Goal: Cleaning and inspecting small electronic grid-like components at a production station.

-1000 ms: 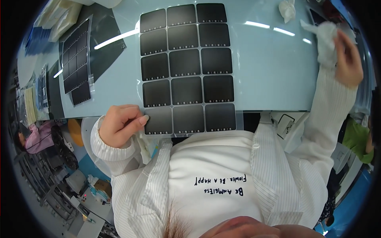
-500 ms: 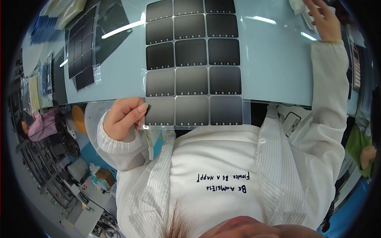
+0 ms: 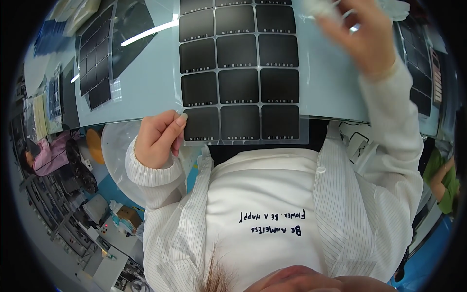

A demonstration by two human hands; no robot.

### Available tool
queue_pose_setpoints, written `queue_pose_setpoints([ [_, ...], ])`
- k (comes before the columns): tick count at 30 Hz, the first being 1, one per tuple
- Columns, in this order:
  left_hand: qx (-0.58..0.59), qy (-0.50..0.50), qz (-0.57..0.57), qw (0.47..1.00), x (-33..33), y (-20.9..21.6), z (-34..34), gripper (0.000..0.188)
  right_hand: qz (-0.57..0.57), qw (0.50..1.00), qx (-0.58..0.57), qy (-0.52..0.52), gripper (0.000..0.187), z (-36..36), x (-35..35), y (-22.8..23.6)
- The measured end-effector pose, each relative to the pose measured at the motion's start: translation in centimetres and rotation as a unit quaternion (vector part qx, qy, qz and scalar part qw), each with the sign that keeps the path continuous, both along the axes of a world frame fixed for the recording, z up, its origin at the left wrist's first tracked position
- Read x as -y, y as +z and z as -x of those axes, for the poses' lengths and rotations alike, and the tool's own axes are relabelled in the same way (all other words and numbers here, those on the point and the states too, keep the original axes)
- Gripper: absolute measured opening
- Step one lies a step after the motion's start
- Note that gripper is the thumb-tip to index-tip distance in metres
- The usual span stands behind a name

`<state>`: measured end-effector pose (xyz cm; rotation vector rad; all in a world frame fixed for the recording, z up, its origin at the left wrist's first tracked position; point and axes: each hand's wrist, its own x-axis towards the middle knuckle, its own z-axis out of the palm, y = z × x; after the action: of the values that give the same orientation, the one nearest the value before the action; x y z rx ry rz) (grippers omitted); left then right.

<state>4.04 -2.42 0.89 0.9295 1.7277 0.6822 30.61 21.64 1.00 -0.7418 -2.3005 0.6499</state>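
Pale blue, glossy tabletop (image 3: 331, 87) fills the upper part of the head camera's view, and a clear-edged sheet of dark rounded rectangles (image 3: 238, 85) lies on it in front of the person, its near end reaching past the table edge. At the sheet's near left corner, the left hand (image 3: 158, 138) pinches its edge, thumb on top; the right hand (image 3: 367, 41), motion-blurred above the table to the sheet's right, has a white wad (image 3: 321, 9) at its fingertips, though whether they are closed on it cannot be told. Similar dark sheets lie farther off at left (image 3: 96, 61) and right (image 3: 416, 73).
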Motion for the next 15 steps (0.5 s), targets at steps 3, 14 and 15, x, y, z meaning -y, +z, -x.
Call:
queue_pose_setpoints([
  [3, 0.003, -0.003, 0.01, 1.0, -0.8, -0.8, 0.9, 0.035, -0.047, 0.984, 0.036, 0.17, 0.038, 3.1, 5.4, -2.3],
  [14, -0.001, 0.027, 0.003, 1.0, -0.5, -1.2, 0.9, 0.036, -0.044, 0.98, -0.001, 0.194, 0.042, 4.6, 6.6, -4.0],
  [15, -0.002, 0.024, 0.001, 1.0, -0.4, -1.1, 0.8, 0.036, -0.055, 0.985, -0.027, 0.164, 0.042, 4.4, 4.9, -4.5],
])
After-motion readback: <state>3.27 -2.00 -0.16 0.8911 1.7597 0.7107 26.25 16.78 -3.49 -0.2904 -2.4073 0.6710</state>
